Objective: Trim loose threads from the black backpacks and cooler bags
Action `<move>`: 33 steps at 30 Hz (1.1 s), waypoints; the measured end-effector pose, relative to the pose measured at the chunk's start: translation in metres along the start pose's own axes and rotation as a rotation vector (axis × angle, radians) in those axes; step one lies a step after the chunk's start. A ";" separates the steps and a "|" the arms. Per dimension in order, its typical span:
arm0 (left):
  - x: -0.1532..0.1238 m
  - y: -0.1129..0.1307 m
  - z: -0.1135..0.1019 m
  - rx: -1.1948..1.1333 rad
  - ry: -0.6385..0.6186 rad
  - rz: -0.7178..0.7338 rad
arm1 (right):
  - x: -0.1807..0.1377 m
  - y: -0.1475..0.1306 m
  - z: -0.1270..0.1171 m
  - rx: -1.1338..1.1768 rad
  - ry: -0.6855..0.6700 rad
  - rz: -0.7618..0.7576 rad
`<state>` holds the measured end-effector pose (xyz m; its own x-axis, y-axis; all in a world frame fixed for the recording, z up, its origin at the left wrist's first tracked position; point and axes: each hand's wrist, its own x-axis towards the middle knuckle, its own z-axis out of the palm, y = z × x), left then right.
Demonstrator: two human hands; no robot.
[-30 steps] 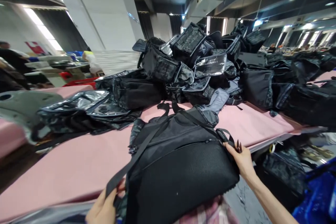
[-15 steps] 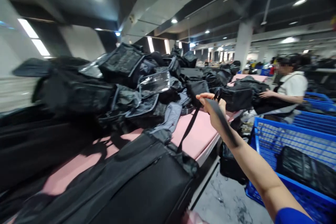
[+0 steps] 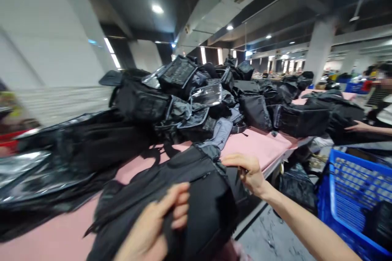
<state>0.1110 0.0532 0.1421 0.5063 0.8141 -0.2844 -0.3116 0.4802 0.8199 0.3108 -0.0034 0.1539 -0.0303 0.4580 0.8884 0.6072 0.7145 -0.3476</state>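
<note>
A black fabric bag [image 3: 196, 187] lies at the near edge of the pink-covered table [image 3: 260, 147], right in front of me. My left hand [image 3: 156, 224] is closed on the bag's near side, fingers curled into the fabric. My right hand [image 3: 248, 171] grips the bag's right end, fingers bent around it; what lies under them is hidden. The view is smeared by motion on the left.
A tall heap of black bags [image 3: 190, 98] fills the table behind. A blue plastic crate [image 3: 352, 187] stands on the floor at the right, with more bags [image 3: 297, 183] beside it. Another person's hand [image 3: 355, 127] rests on bags at the far right.
My right hand has come down from holding a strap up in the air to the bag's right end. My left hand has come into view, gripping the bag. The view swung left.
</note>
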 end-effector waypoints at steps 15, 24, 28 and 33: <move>-0.018 -0.036 0.045 0.370 -0.230 -0.006 | -0.015 0.030 0.014 0.167 0.026 0.402; 0.004 -0.036 0.046 0.297 -0.067 0.124 | -0.035 0.027 -0.022 -0.392 -0.140 0.738; 0.017 -0.039 0.047 0.211 0.007 0.147 | -0.062 0.004 -0.034 -0.443 -0.105 0.763; 0.023 -0.047 0.056 0.212 0.035 0.185 | -0.070 -0.021 -0.024 -0.409 -0.043 0.473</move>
<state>0.1821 0.0313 0.1248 0.4270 0.8942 -0.1342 -0.2191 0.2463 0.9441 0.3195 -0.0630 0.1056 0.2897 0.7022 0.6503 0.8170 0.1725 -0.5502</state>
